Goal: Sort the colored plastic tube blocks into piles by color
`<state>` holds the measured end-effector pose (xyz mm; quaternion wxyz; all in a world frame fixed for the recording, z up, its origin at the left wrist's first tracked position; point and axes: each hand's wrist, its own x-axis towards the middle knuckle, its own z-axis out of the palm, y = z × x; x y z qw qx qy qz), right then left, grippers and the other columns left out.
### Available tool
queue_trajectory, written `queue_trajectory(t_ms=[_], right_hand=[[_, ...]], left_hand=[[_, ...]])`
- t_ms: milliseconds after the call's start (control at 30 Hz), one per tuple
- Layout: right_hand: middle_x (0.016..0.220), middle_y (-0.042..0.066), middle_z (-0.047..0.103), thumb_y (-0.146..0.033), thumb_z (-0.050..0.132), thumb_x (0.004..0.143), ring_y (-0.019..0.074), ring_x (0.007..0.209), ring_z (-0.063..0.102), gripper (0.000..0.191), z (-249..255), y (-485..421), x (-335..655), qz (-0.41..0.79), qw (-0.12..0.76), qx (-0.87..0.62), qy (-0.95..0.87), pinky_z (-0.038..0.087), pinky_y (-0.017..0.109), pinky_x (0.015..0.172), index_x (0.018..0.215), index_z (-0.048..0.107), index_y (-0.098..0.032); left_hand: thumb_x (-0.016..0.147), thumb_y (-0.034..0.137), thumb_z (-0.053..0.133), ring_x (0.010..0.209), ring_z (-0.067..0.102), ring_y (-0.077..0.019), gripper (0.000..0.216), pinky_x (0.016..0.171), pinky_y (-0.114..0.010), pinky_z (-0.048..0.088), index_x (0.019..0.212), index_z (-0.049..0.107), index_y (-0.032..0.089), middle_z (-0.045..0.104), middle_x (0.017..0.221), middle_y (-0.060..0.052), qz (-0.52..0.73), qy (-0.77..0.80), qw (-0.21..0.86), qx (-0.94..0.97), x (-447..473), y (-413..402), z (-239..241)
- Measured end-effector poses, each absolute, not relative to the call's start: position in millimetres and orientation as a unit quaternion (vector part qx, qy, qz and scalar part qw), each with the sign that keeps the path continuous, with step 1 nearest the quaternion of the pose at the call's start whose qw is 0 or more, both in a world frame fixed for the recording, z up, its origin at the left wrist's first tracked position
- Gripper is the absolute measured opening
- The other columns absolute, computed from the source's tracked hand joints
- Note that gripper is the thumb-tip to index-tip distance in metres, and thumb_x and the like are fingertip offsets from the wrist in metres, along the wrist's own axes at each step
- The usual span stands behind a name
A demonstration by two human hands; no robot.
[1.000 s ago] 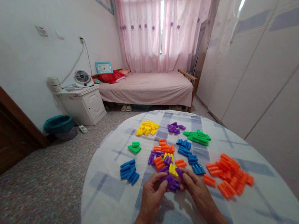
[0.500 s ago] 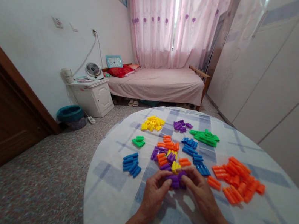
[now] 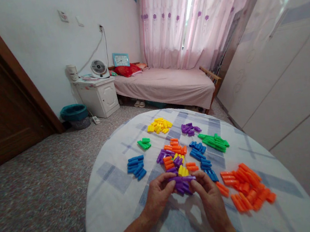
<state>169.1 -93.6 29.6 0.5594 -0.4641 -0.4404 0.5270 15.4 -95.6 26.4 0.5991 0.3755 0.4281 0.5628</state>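
Note:
My left hand [image 3: 155, 196] and my right hand [image 3: 210, 190] are close together near the middle of the round table [image 3: 114, 229]. Between them is a small cluster of purple tube-shaped plastic pieces [image 3: 182, 186]. The left fingers close on its left side, and the right thumb and fingers pinch its right end. Just beyond the fingertips lie yellow pieces [image 3: 183, 171], with orange pieces [image 3: 169, 163] and more purple pieces [image 3: 164, 155] behind them. A few orange pieces [image 3: 192, 166] lie beyond my right hand. The undersides of both hands are hidden.
Piles sorted by colour surround the middle: yellow [image 3: 159, 126], purple [image 3: 188, 129], green [image 3: 214, 142], blue [image 3: 136, 168] and a large orange pile [image 3: 248, 187]. Further blue pieces [image 3: 198, 151] run down the right side. A bed [image 3: 164, 84] stands past the table.
The purple cluster has turned between my hands: a long piece now lies across its top, with others slanting below. My right hand has shifted slightly to the right. The view has moved a little.

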Motion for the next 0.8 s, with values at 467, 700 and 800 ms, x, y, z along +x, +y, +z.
queue_trajectory(t_ms=[467, 700, 800], right_hand=[[0.076, -0.002, 0.062, -0.037, 0.070, 0.071, 0.0126, 0.069, 0.058, 0.025, 32.2, -95.0, 168.1, 0.527, 0.560, -0.452, -0.452, 0.047, 0.022, 0.062, 0.086, 0.059, -0.021], [0.080, 0.000, 0.062, -0.037, 0.068, 0.074, 0.0144, 0.073, 0.058, 0.025, 26.2, -94.2, 169.3, 0.532, 0.539, -0.444, -0.479, 0.048, 0.025, 0.066, 0.089, 0.057, -0.021], [0.083, 0.000, 0.064, -0.037, 0.068, 0.073, 0.0157, 0.075, 0.060, 0.024, 24.8, -94.9, 167.3, 0.530, 0.535, -0.445, -0.485, 0.049, 0.026, 0.067, 0.089, 0.057, -0.021]], left_hand=[[0.065, 0.033, 0.074, 0.065, 0.061, -0.0124, 0.032, 0.064, -0.024, 0.050, 0.091, 0.068, 0.013, 0.070, 0.082, -0.005, 0.561, 0.434, 0.599, 0.373, 13.8, -97.1, 32.6], [0.065, 0.030, 0.075, 0.067, 0.060, -0.0124, 0.032, 0.064, -0.023, 0.048, 0.091, 0.068, 0.013, 0.069, 0.082, -0.005, 0.571, 0.420, 0.608, 0.356, 12.0, -97.7, 29.9], [0.067, 0.029, 0.075, 0.067, 0.057, -0.0098, 0.033, 0.064, -0.020, 0.045, 0.095, 0.067, 0.015, 0.068, 0.083, -0.003, 0.581, 0.403, 0.628, 0.325, 9.6, -95.7, 22.3]])
